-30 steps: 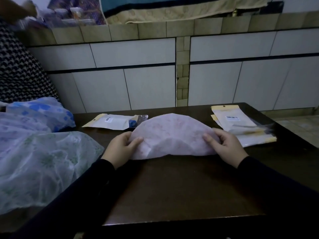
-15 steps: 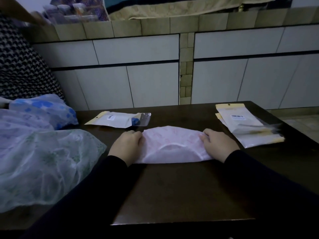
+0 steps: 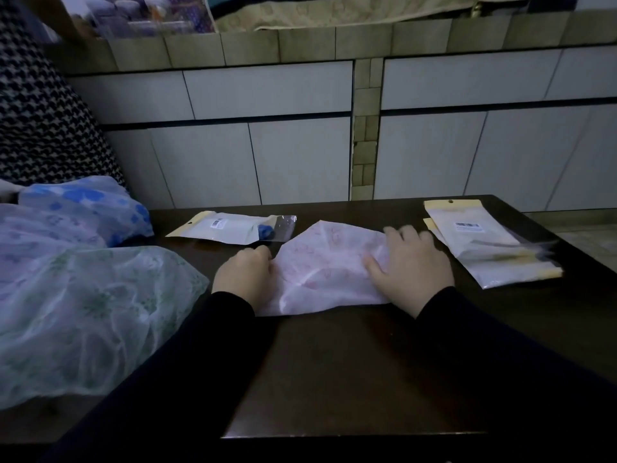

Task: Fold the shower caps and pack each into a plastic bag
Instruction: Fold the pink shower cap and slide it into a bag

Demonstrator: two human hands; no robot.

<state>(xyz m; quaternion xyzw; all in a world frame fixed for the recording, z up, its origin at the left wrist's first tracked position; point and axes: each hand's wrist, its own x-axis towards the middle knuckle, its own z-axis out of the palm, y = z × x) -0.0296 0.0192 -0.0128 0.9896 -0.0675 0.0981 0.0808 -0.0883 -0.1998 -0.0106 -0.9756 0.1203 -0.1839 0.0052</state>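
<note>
On the near side of the dark wooden desk the person's two black sleeves are reaching in toward the middle. Just past them a pink-printed shower cap is lying folded flat on the desk, already in a sort of wedge shape. The left hand is sitting at the cap's left edge with its fingers curled in and pinching that edge. The right hand is lying on top of the cap's right side, fingers spread and pressing it down, a bit blurry at the fingertips.

Off to the left, a heap of loose shower caps is spilling over the desk edge: a pale green floral one nearest, a lilac one behind it, and a blue flowered one furthest back. They're all puffed up and unfolded.

Going further back, a packed plastic bag with a yellow header and a barcode sticker is lying just beyond the left hand, with something blue showing near its clear end. On the right, a small stack of plastic bags with the same yellow headers is sitting just beside the right hand, not touching it as far as I can see.

Behind the desk there's a white tiled wall, and a houndstooth fabric is hanging at the far left.
</note>
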